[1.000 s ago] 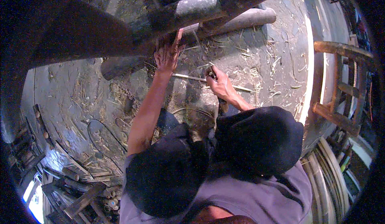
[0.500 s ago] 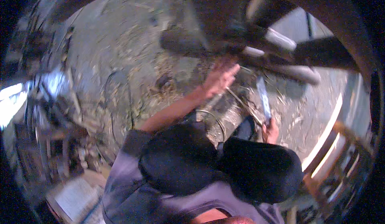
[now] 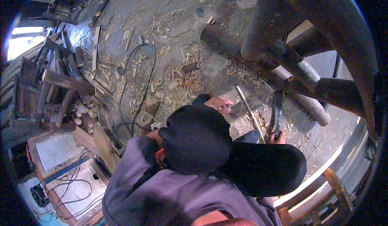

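Note:
My left hand [image 3: 218, 103] rests just above my dark-trousered left knee [image 3: 197, 139] with its fingers curled; I cannot tell whether it holds anything. My right hand [image 3: 279, 137] shows only partly behind my right knee [image 3: 264, 167] and grips a long dark knife [image 3: 277, 112] whose blade points up toward the thick bamboo poles [image 3: 283, 60]. A thin pale bamboo strip [image 3: 249, 112] lies slanted on the ground between my hands. Most of both forearms is hidden by my knees.
Bamboo shavings and offcuts litter the grey floor [image 3: 173, 36]. A black cable [image 3: 139, 84] loops across it. Short cut bamboo tubes [image 3: 79, 108] and stacked poles lie at left. A wooden board with wires [image 3: 64, 165] sits lower left, a wooden frame [image 3: 331, 185] lower right.
My head has turned, so the view swung. My left hand has come back from the bamboo poles to my knee. My right hand still holds the knife, now lower and closer to my right knee.

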`<state>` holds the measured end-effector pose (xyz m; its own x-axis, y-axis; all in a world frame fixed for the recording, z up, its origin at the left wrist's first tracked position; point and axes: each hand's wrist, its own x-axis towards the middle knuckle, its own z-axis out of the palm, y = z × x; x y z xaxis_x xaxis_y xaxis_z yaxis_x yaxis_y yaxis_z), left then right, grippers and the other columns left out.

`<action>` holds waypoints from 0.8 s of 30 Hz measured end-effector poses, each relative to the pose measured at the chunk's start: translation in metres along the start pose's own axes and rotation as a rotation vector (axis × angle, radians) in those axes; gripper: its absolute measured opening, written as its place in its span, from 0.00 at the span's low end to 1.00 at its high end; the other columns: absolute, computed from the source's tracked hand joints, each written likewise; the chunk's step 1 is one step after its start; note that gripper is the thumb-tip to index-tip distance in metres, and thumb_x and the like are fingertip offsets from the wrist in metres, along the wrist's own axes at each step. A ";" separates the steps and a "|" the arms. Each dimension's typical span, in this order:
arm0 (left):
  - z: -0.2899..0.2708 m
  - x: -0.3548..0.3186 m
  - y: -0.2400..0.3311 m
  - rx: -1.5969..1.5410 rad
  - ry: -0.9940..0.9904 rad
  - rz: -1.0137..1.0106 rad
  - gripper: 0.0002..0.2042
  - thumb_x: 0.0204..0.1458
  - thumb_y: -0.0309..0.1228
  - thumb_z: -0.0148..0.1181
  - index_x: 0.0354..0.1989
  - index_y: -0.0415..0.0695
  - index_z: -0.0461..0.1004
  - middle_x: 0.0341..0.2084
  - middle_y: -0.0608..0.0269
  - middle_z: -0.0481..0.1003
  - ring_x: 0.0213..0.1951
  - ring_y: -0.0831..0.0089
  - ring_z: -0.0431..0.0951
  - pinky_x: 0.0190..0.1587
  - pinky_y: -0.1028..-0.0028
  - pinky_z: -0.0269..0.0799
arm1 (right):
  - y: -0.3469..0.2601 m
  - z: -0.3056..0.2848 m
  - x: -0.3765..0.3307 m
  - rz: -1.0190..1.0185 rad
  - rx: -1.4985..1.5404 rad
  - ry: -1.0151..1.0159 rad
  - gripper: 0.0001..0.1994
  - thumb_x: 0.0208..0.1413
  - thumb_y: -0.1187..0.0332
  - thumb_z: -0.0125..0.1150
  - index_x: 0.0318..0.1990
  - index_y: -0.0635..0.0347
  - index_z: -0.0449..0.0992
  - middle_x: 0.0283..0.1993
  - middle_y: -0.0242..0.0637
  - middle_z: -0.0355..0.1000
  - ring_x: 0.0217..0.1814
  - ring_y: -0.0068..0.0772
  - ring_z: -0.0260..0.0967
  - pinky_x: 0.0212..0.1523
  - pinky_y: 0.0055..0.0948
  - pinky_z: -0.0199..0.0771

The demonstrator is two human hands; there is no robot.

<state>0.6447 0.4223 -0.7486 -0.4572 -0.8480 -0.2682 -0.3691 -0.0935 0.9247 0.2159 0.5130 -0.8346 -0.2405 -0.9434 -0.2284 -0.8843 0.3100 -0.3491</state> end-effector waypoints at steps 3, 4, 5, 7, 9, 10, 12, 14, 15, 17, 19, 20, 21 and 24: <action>0.007 -0.004 -0.005 -0.026 0.038 0.090 0.18 0.57 0.40 0.60 0.52 0.44 0.73 0.41 0.54 0.78 0.44 0.60 0.79 0.47 0.65 0.73 | 0.005 0.002 -0.001 -0.081 0.040 0.045 0.28 0.50 0.59 0.66 0.55 0.64 0.67 0.46 0.61 0.66 0.46 0.65 0.67 0.45 0.52 0.70; 0.008 -0.005 -0.006 -0.033 0.036 0.058 0.18 0.56 0.40 0.61 0.52 0.45 0.73 0.41 0.54 0.78 0.43 0.60 0.79 0.47 0.65 0.73 | 0.005 0.001 -0.003 -0.058 0.032 0.041 0.27 0.50 0.58 0.65 0.55 0.62 0.67 0.46 0.58 0.67 0.47 0.64 0.68 0.46 0.51 0.70; 0.010 -0.005 -0.008 -0.044 0.042 0.032 0.18 0.56 0.40 0.61 0.51 0.45 0.74 0.41 0.54 0.78 0.43 0.60 0.79 0.46 0.65 0.73 | 0.004 0.000 -0.003 -0.070 -0.019 0.048 0.27 0.50 0.58 0.65 0.55 0.62 0.67 0.46 0.57 0.68 0.47 0.63 0.68 0.46 0.51 0.71; 0.011 -0.006 -0.009 -0.094 0.059 -0.015 0.17 0.56 0.38 0.61 0.51 0.45 0.74 0.40 0.55 0.78 0.42 0.61 0.79 0.46 0.65 0.73 | -0.003 -0.005 -0.003 -0.095 -0.122 0.060 0.27 0.51 0.57 0.65 0.56 0.61 0.68 0.46 0.55 0.68 0.48 0.62 0.68 0.46 0.50 0.71; 0.011 -0.006 -0.007 -0.087 0.047 -0.052 0.17 0.56 0.37 0.61 0.51 0.45 0.74 0.40 0.56 0.78 0.41 0.61 0.79 0.45 0.65 0.73 | -0.015 -0.016 0.004 -0.047 -0.077 0.050 0.25 0.55 0.57 0.63 0.56 0.59 0.68 0.46 0.51 0.70 0.48 0.55 0.70 0.46 0.46 0.72; 0.010 -0.006 -0.004 -0.051 0.024 -0.066 0.17 0.56 0.37 0.61 0.52 0.45 0.74 0.40 0.56 0.78 0.41 0.60 0.79 0.45 0.65 0.73 | -0.025 -0.023 0.010 -0.053 -0.014 0.063 0.23 0.56 0.58 0.62 0.56 0.59 0.69 0.46 0.50 0.70 0.47 0.53 0.70 0.46 0.45 0.73; 0.008 -0.007 0.005 -0.024 -0.042 -0.151 0.17 0.55 0.36 0.60 0.52 0.45 0.74 0.40 0.55 0.78 0.41 0.59 0.79 0.44 0.65 0.73 | -0.052 -0.040 0.026 -0.073 0.121 0.092 0.21 0.58 0.60 0.60 0.55 0.58 0.69 0.46 0.49 0.70 0.46 0.49 0.71 0.46 0.44 0.73; 0.006 -0.010 0.017 -0.072 -0.118 -0.252 0.16 0.56 0.35 0.59 0.52 0.45 0.74 0.40 0.55 0.79 0.40 0.58 0.79 0.43 0.65 0.73 | -0.085 -0.058 0.046 -0.132 0.195 0.005 0.17 0.60 0.62 0.58 0.54 0.58 0.71 0.45 0.47 0.71 0.45 0.45 0.72 0.46 0.43 0.73; 0.005 -0.014 0.024 -0.062 -0.114 -0.160 0.16 0.56 0.35 0.59 0.52 0.44 0.74 0.39 0.54 0.79 0.40 0.58 0.78 0.43 0.65 0.73 | -0.101 -0.067 0.057 -0.161 0.260 -0.029 0.15 0.60 0.64 0.57 0.53 0.58 0.71 0.45 0.46 0.71 0.44 0.43 0.73 0.46 0.42 0.73; 0.002 -0.022 0.034 -0.067 -0.162 -0.004 0.16 0.57 0.36 0.59 0.50 0.42 0.74 0.38 0.52 0.79 0.39 0.59 0.78 0.43 0.65 0.72 | -0.132 -0.080 0.071 -0.213 0.245 -0.067 0.16 0.60 0.59 0.57 0.50 0.58 0.73 0.47 0.46 0.72 0.49 0.48 0.72 0.49 0.43 0.70; 0.000 -0.033 0.040 0.078 -0.267 -0.048 0.18 0.57 0.38 0.60 0.51 0.40 0.74 0.39 0.50 0.79 0.40 0.61 0.78 0.44 0.65 0.72 | -0.150 -0.089 0.082 -0.395 0.174 -0.021 0.14 0.61 0.61 0.56 0.49 0.58 0.74 0.45 0.44 0.73 0.44 0.46 0.73 0.45 0.42 0.73; -0.001 -0.038 0.042 0.040 -0.304 -0.100 0.19 0.57 0.39 0.60 0.52 0.41 0.74 0.40 0.50 0.79 0.40 0.62 0.78 0.44 0.65 0.72 | -0.155 -0.091 0.085 -0.377 0.156 -0.091 0.20 0.59 0.56 0.57 0.55 0.57 0.71 0.49 0.48 0.72 0.49 0.51 0.71 0.50 0.46 0.71; 0.000 -0.043 0.043 -0.003 -0.348 -0.095 0.19 0.56 0.40 0.61 0.52 0.41 0.73 0.40 0.50 0.79 0.41 0.62 0.78 0.44 0.65 0.72 | -0.155 -0.092 0.085 -0.368 0.140 -0.124 0.21 0.59 0.56 0.57 0.55 0.57 0.70 0.49 0.48 0.72 0.49 0.51 0.71 0.50 0.46 0.71; -0.003 -0.055 0.040 -0.088 -0.431 -0.258 0.21 0.55 0.41 0.62 0.53 0.42 0.73 0.42 0.51 0.79 0.43 0.61 0.78 0.47 0.66 0.72 | -0.141 -0.088 0.080 -0.342 0.122 -0.095 0.21 0.59 0.56 0.57 0.55 0.57 0.70 0.50 0.48 0.71 0.49 0.51 0.71 0.50 0.46 0.70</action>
<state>0.6575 0.4636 -0.6960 -0.6592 -0.5006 -0.5611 -0.4531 -0.3311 0.8277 0.2857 0.3832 -0.7236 0.1040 -0.9814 -0.1614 -0.8518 -0.0041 -0.5239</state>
